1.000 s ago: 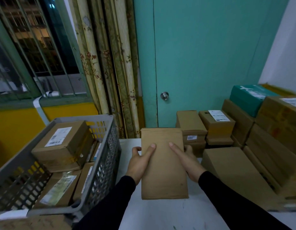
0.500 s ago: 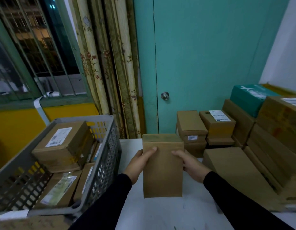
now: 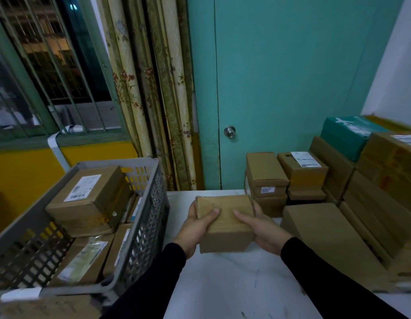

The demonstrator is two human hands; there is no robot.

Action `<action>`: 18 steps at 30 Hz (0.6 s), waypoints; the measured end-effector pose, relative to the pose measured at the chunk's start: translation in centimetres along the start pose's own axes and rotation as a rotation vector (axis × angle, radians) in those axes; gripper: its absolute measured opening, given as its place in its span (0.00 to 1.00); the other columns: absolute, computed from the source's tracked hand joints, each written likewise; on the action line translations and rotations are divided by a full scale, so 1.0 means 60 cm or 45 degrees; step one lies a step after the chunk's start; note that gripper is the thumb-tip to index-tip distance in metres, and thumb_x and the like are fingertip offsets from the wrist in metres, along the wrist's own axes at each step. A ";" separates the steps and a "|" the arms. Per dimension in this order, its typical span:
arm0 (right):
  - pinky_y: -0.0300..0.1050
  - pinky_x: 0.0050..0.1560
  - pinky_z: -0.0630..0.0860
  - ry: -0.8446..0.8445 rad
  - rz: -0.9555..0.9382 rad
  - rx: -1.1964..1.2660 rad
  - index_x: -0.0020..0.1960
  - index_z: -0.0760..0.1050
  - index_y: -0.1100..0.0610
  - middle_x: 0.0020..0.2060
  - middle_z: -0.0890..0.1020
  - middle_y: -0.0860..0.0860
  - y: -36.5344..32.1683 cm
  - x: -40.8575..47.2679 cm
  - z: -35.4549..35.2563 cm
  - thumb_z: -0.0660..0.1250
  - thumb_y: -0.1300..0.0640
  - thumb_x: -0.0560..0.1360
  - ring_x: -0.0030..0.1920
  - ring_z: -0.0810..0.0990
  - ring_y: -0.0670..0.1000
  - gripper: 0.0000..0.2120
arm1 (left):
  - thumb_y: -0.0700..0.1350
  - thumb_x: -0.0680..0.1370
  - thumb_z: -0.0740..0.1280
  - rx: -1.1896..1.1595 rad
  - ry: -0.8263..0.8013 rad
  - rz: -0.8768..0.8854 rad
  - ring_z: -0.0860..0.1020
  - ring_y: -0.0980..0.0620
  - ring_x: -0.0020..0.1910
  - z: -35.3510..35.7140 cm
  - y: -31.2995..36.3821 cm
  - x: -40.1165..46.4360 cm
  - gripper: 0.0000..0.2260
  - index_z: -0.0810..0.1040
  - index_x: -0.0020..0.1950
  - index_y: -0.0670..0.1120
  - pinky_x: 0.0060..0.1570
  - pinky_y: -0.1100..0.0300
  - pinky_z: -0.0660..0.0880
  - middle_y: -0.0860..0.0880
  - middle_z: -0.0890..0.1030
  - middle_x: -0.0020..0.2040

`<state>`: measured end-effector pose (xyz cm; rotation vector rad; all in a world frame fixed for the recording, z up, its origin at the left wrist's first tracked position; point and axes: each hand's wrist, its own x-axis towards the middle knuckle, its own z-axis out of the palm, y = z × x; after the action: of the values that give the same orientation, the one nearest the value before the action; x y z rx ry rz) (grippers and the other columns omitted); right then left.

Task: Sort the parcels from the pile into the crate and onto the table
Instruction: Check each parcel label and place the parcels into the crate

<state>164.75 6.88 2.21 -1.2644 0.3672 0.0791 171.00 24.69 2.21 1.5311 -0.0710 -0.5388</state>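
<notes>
Crate (image 3: 151, 217): one. Hands: two. Held parcel (image 3: 225, 224): one. Green box (image 3: 347, 137): one.

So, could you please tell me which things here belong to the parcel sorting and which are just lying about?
Part of the job:
- box, held by left hand and right hand
- crate, parcels already inside
- pile of parcels on the right
- table

Just there:
- curtain
- door and knob
- barred window

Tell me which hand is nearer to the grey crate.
Left. The left hand grips the held parcel's left side, just right of the grey crate. The right hand grips the parcel's far side, farther away.
</notes>
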 end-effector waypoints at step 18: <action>0.53 0.62 0.78 0.065 -0.089 -0.042 0.75 0.59 0.43 0.63 0.76 0.51 0.012 -0.001 0.005 0.72 0.57 0.77 0.62 0.78 0.55 0.33 | 0.47 0.79 0.72 0.123 0.052 0.161 0.80 0.50 0.59 0.004 -0.005 0.000 0.27 0.65 0.74 0.56 0.52 0.60 0.79 0.50 0.80 0.61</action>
<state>164.59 7.40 1.65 -1.3124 0.3666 -0.0065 170.84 24.49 1.91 1.6187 -0.1638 -0.4081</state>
